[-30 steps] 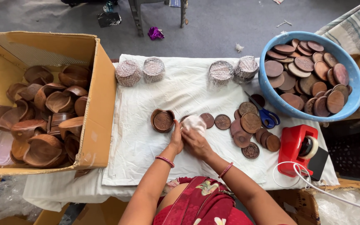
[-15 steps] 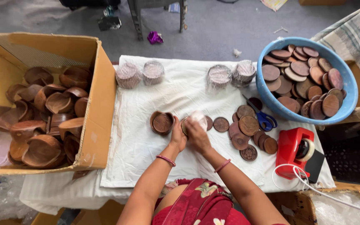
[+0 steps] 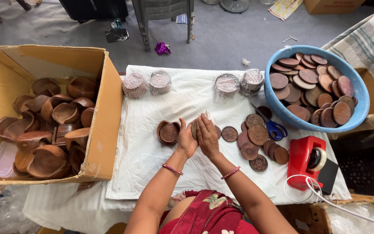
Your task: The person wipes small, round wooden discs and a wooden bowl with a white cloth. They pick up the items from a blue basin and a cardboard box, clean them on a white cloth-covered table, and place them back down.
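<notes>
L hand (image 3: 186, 138) + R hand (image 3: 207, 135): now pressed together, fingers closed on wooden disc (image 3: 194, 129) w/ white wrap, raised off white cloth (image 3: 152, 164) | 1 s ago: held lower | holder (image 3: 168, 132) just L, untouched | wrapping judged underway

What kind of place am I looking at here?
Probably a small craft packing workshop. A cardboard box holds carved wooden holders, a blue tub is full of round wooden coasters, and both hands, left and right, hold a stack of coasters above a cloth-covered table.
</notes>
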